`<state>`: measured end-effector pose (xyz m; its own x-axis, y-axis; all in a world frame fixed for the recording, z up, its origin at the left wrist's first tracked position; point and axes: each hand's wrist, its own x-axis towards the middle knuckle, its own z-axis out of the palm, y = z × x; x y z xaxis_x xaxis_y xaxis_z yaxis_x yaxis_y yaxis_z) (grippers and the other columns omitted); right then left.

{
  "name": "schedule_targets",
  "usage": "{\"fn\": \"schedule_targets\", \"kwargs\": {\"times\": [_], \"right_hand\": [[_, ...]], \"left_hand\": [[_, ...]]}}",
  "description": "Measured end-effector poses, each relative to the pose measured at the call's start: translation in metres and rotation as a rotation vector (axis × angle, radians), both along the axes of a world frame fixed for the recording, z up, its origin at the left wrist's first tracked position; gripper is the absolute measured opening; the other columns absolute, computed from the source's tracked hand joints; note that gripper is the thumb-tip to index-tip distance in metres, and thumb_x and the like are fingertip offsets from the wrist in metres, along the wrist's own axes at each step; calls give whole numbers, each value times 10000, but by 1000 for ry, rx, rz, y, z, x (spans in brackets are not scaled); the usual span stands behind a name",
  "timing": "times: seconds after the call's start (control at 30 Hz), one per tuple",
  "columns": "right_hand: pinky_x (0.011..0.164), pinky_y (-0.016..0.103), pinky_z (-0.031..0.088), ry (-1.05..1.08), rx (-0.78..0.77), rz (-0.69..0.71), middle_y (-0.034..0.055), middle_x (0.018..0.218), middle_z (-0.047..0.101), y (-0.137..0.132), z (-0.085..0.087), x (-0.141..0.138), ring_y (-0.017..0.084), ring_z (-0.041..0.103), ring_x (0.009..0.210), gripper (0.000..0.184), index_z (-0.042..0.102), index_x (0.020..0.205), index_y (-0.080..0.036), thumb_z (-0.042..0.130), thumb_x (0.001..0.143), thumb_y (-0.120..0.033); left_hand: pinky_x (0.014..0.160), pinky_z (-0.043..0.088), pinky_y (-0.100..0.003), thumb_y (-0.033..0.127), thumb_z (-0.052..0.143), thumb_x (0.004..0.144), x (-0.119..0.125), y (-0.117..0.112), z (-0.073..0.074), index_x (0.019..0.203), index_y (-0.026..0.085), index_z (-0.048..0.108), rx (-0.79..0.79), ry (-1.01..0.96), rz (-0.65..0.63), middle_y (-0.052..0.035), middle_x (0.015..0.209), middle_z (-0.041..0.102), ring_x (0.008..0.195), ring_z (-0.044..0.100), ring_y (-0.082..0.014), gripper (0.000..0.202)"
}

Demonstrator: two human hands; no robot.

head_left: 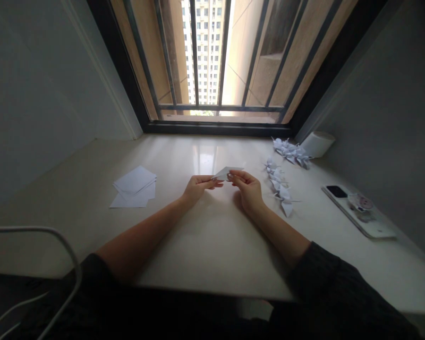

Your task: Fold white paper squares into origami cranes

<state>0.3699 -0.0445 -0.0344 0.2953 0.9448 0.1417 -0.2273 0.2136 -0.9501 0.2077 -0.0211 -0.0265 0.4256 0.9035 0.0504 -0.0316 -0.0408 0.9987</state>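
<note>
Both hands, left hand (197, 185) & right hand (248, 187), pinch a part-folded paper (226, 173) in front of the window (216, 61); approx a dozen finished cranes (281, 186) lie right of it, unfolded sheets (134, 187) wait left, so prob. midway.
</note>
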Motion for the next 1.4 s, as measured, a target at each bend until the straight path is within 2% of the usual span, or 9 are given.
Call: {"fn": "schedule_targets", "kwargs": {"times": [0.17,0.33,0.53,0.67,0.8,0.93,1.1,1.23,1.4], "right_hand": [[637,285,446,-64,51,-5,22,760,700,0,0,2,151,612,686,196,694,806,-201,716,639,-301],[667,297,460,-251,103,31,29,858,692,-1,1,2,145,599,697,237,688,890,-213,687,695,-349],[659,290,460,-411,135,76,31,904,682,-6,6,2,145,577,714,291,686,926,-225,705,671,-364],[637,281,456,-405,112,70,33,898,686,-6,6,1,133,558,670,294,688,879,-219,729,639,-384],[628,287,460,-311,73,59,28,809,694,-4,2,2,133,571,627,303,691,835,-204,753,606,-393],[691,318,480,-181,52,87,28,734,697,-2,0,2,171,628,689,290,685,853,-197,724,642,-391],[680,309,474,-153,87,87,6,677,679,-1,1,2,164,627,655,249,652,848,-202,703,668,-367],[669,298,458,-222,86,64,2,665,661,-1,-1,2,167,621,667,237,621,855,-207,673,696,-376],[687,289,440,-369,135,23,-17,689,617,-1,-2,5,152,585,674,213,555,942,-229,581,781,-365]], "left_hand": [[754,433,-286,433,601,772,0,-3,1,988,151,683,71,77,-51,-113,998,697,907,653,-211,365],[705,444,-262,465,636,736,1,-4,2,917,134,678,95,129,-10,-107,918,705,856,649,-192,380],[687,461,-266,492,622,734,1,-3,-2,839,136,686,104,134,34,-90,833,711,791,651,-180,377],[679,468,-267,508,613,735,1,-3,-2,814,141,699,111,157,26,-89,810,717,765,656,-180,385],[677,480,-274,508,633,718,2,-3,-1,823,139,704,70,137,43,-98,811,721,759,665,-188,390],[695,489,-286,497,644,713,3,-2,-2,815,140,708,52,126,56,-102,815,722,765,668,-192,376],[724,500,-301,473,679,690,4,-1,-6,814,130,704,23,77,55,-103,793,720,743,670,-187,366],[719,503,-301,484,669,693,4,-1,-5,792,130,700,30,88,42,-96,774,717,739,668,-189,368],[679,482,-271,480,643,711,4,-5,2,800,136,696,120,145,-3,-72,788,710,749,652,-181,359]]}}
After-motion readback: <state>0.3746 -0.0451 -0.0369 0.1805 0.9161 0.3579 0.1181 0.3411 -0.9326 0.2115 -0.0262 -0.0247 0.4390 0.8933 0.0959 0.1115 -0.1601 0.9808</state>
